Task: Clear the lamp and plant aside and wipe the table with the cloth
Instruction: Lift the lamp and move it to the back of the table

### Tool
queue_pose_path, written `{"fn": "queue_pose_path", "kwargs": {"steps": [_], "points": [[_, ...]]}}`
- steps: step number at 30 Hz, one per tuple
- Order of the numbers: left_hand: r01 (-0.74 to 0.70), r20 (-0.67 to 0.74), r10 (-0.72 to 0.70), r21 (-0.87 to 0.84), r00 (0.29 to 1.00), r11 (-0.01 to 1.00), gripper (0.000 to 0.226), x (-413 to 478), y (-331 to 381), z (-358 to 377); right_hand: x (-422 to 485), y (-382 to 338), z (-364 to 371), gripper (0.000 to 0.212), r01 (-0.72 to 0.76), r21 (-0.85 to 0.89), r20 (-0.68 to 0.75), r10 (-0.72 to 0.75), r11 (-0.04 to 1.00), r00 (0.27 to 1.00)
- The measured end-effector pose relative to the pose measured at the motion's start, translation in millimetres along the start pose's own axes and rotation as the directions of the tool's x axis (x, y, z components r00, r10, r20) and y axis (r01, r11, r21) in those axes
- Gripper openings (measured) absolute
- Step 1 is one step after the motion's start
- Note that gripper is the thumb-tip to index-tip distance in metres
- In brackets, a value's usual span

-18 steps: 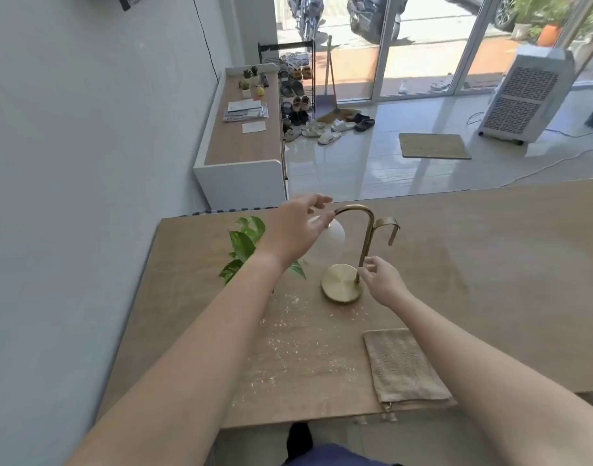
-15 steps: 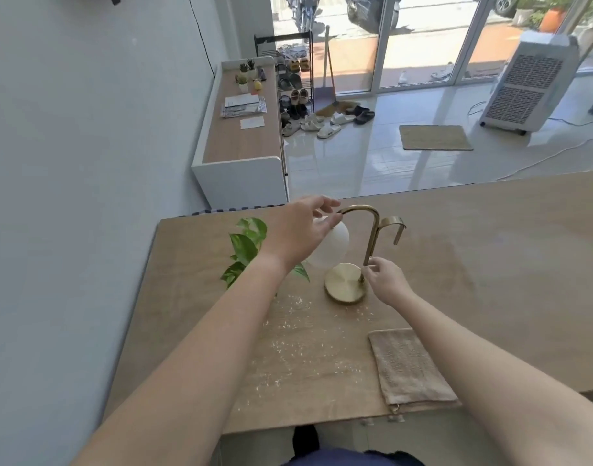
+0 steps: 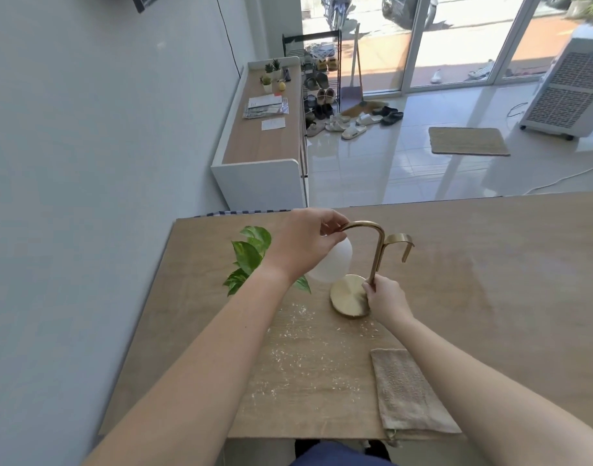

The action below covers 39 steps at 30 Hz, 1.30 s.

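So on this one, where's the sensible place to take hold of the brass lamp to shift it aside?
Probably as shown: the right hand from the near side, low on the thin upright stem of the lamp just above the round base, and the left hand from above at the arch's end where the white globe hangs. The globe overhangs off-centre, so steadying it limits tipping.

Bare forearms, no sleeves, dark blue garment [image 3: 335, 456] below

A low sideboard [image 3: 259, 153] carries papers [image 3: 266, 107], beside a shoe rack [image 3: 318, 72], a doormat [image 3: 468, 141] and an air cooler [image 3: 569, 89].
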State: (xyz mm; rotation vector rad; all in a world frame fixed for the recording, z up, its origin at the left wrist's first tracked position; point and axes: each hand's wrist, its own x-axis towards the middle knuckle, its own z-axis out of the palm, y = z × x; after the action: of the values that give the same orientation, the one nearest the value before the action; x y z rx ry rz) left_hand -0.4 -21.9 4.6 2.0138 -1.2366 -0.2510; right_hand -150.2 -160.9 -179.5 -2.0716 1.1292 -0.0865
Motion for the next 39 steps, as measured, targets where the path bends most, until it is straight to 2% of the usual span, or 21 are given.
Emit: {"fn": "queue_pose_path", "kwargs": {"steps": [7,13,29,39], "points": [[0.026,-0.021,-0.026,0.015,0.999,1.0,0.022,3.0,5.6,4.0,4.1,3.0,-5.5,0.024,0.044,-0.071,0.043,-0.042,0.996,0.998],[0.016,-0.023,-0.015,0.058,1.0,0.998,0.019,25.6,8.1,2.5,26.3,-1.4,-16.5,0.028,0.056,-0.059,0.047,-0.053,0.997,0.997],[-0.006,-0.058,0.01,0.076,0.998,0.997,0.019,162.2,-17.6,4.8,162.7,-35.8,-49.9,0.018,0.075,-0.046,0.005,-0.074,0.996,0.997],[0.003,-0.076,0.004,0.08,0.997,0.997,0.02,200.3,-41.2,7.9,205.7,-42.0,-46.3,0.021,0.076,-0.076,0.026,-0.074,0.994,0.997]]}}
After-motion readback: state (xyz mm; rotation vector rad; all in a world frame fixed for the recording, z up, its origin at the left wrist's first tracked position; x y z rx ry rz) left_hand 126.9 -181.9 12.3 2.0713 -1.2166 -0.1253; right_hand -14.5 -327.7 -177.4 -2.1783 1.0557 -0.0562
